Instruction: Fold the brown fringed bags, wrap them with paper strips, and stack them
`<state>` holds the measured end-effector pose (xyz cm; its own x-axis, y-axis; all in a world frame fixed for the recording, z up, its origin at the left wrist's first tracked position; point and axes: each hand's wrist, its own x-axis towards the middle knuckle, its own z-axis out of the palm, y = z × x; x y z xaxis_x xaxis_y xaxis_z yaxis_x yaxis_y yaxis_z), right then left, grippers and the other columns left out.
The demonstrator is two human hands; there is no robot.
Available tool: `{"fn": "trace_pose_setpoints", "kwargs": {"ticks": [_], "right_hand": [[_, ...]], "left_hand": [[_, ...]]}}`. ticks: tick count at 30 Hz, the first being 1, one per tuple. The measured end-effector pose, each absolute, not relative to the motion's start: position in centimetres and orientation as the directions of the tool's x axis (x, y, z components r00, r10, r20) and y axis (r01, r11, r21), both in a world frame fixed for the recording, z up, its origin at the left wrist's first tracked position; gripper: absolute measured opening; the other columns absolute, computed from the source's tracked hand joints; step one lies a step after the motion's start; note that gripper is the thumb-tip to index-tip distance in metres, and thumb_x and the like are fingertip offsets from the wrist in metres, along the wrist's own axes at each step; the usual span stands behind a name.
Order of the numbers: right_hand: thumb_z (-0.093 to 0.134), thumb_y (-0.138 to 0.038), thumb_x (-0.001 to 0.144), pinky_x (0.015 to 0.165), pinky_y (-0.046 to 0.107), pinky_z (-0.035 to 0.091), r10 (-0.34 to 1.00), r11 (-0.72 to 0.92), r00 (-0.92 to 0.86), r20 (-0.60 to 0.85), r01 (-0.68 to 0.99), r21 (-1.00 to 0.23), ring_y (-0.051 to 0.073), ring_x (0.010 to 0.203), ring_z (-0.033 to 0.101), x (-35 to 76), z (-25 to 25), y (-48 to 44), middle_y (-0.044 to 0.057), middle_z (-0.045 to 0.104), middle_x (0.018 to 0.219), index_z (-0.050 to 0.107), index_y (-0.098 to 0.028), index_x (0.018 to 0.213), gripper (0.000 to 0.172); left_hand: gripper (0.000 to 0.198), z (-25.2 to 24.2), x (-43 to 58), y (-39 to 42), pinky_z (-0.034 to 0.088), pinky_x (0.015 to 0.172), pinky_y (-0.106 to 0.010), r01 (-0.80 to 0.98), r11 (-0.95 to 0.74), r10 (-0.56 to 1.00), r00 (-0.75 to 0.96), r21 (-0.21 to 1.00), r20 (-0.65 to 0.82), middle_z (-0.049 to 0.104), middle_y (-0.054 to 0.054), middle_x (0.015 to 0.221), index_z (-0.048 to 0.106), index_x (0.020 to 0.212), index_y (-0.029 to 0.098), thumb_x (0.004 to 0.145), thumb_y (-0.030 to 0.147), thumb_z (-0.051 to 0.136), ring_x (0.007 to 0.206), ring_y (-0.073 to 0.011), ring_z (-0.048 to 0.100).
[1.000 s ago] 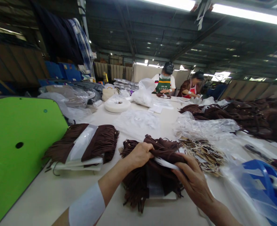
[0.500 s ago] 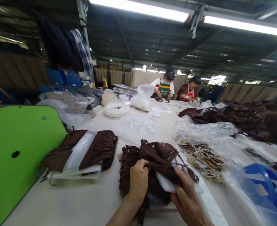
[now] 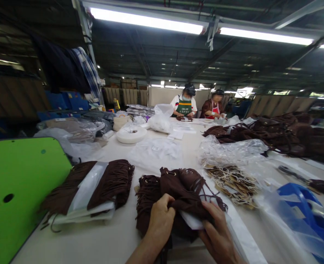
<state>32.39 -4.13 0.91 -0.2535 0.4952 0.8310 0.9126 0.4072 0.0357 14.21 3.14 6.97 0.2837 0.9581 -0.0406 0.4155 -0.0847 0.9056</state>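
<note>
A dark brown, suede-like fringed piece with metal eyelets and thin laces (image 3: 175, 183) lies on the table in front of me, folded over white sheeting (image 3: 192, 220). My left hand (image 3: 162, 214) is closed, pinching the brown fabric at its near left edge. With my right hand (image 3: 215, 223) I grip the right side, fingers on the brown fabric and the white sheeting. The underside of the bundle is hidden by my hands. To the left lies a similar fringed bundle (image 3: 115, 185), wrapped by a translucent white band (image 3: 86, 189).
A green panel (image 3: 21, 190) stands at left. Right of my hands are stringed tan tags (image 3: 235, 185), clear plastic bags (image 3: 230, 152), a blue tape dispenser (image 3: 302, 205) and a brown pile (image 3: 285, 135). A white roll (image 3: 131, 135) lies farther back. Two people (image 3: 184, 106) work beyond.
The view has shifted slightly, so the surroundings appear farther left. Both hands keep their hold on the brown fringed piece, which has barely moved.
</note>
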Motion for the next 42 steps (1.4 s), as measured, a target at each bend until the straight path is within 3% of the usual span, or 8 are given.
{"fn": "trace_pose_setpoints", "kwargs": {"ticks": [2, 8, 13, 17, 27, 32, 37, 42], "right_hand": [[0.050, -0.006, 0.076, 0.090, 0.047, 0.048, 0.493, 0.434, -0.280, 0.823, 0.900, 0.046, 0.028, 0.120, 0.043, 32.5, 0.4, -4.6, 0.010, 0.049, 0.124, 0.051, -0.020, 0.072, 0.014], [0.049, -0.005, 0.077, 0.089, 0.047, 0.049, 0.481, 0.438, -0.293, 0.826, 0.897, 0.063, 0.027, 0.116, 0.047, 32.2, -0.2, -4.8, 0.010, 0.051, 0.120, 0.050, -0.020, 0.072, 0.015], [0.045, -0.002, 0.077, 0.089, 0.046, 0.049, 0.440, 0.455, -0.315, 0.841, 0.886, 0.094, 0.024, 0.112, 0.050, 31.8, -0.4, -4.8, 0.010, 0.051, 0.117, 0.047, -0.019, 0.068, 0.019], [0.046, -0.002, 0.075, 0.093, 0.043, 0.046, 0.434, 0.449, -0.325, 0.840, 0.887, 0.112, 0.023, 0.114, 0.048, 31.7, -0.6, -5.0, 0.011, 0.051, 0.115, 0.045, -0.019, 0.066, 0.019], [0.041, 0.000, 0.074, 0.101, 0.042, 0.038, 0.398, 0.461, -0.358, 0.845, 0.874, 0.153, 0.019, 0.111, 0.050, 31.7, -1.5, -5.3, 0.008, 0.055, 0.109, 0.043, -0.019, 0.065, 0.022], [0.041, -0.001, 0.076, 0.101, 0.042, 0.037, 0.411, 0.474, -0.374, 0.831, 0.867, 0.156, 0.020, 0.112, 0.050, 31.5, -1.2, -5.6, 0.010, 0.057, 0.109, 0.046, -0.019, 0.065, 0.021], [0.046, 0.001, 0.073, 0.103, 0.044, 0.036, 0.402, 0.467, -0.335, 0.852, 0.876, 0.124, 0.021, 0.113, 0.051, 30.2, 0.1, -5.4, 0.011, 0.056, 0.111, 0.048, -0.017, 0.063, 0.021], [0.054, -0.005, 0.075, 0.099, 0.035, 0.042, 0.452, 0.553, -0.349, 0.821, 0.832, 0.050, 0.017, 0.104, 0.059, 29.2, 1.8, -6.8, 0.002, 0.066, 0.103, 0.060, -0.023, 0.074, 0.018]], "left_hand": [[0.021, 7.1, 13.7, 2.8, 0.043, 0.065, -0.021, 0.441, -0.036, 0.933, 0.337, 0.897, -0.128, 0.064, -0.001, 0.074, 0.059, 0.077, 0.017, 0.065, 0.007, 0.045, 0.076, -0.0151, 0.060], [0.025, 8.5, 14.1, 3.4, 0.036, 0.035, -0.022, 0.607, 0.036, 0.897, 0.330, 0.794, -0.293, 0.048, 0.001, 0.043, 0.049, 0.056, 0.019, 0.071, 0.039, 0.048, 0.040, -0.0163, 0.052], [0.020, 9.2, 15.2, 4.0, 0.047, 0.054, -0.030, 0.730, -0.167, 0.895, 0.395, 0.663, -0.209, 0.061, -0.009, 0.053, 0.055, 0.052, 0.017, 0.062, 0.035, 0.057, 0.058, -0.0248, 0.062], [0.032, 9.3, 15.4, 3.3, 0.047, 0.072, -0.043, 0.773, -0.333, 0.868, 0.474, 0.539, -0.144, 0.067, -0.024, 0.083, 0.068, 0.076, 0.009, 0.067, 0.036, 0.055, 0.085, -0.0376, 0.063], [0.031, 7.0, 15.6, 0.0, 0.044, 0.074, -0.042, 0.802, -0.502, 0.820, 0.560, 0.325, -0.118, 0.064, -0.022, 0.090, 0.064, 0.091, 0.006, 0.081, 0.014, 0.036, 0.089, -0.0327, 0.060], [0.026, 5.0, 14.5, 0.0, 0.038, 0.069, -0.029, 0.799, -0.285, 0.922, 0.379, 0.529, -0.076, 0.061, -0.007, 0.074, 0.058, 0.072, 0.016, 0.084, 0.021, 0.035, 0.074, -0.0194, 0.058], [0.028, 4.6, 13.5, 0.4, 0.028, 0.053, -0.023, 0.497, -0.094, 0.942, 0.325, 0.862, -0.085, 0.036, 0.004, 0.052, 0.043, 0.053, 0.019, 0.077, 0.032, 0.040, 0.053, -0.0112, 0.039], [0.032, 3.8, 9.0, 1.6, 0.030, 0.050, -0.021, 0.185, 0.108, 0.902, 0.395, 0.977, -0.175, 0.044, 0.004, 0.058, 0.055, 0.063, 0.016, 0.070, 0.047, 0.050, 0.056, -0.0114, 0.037]]}}
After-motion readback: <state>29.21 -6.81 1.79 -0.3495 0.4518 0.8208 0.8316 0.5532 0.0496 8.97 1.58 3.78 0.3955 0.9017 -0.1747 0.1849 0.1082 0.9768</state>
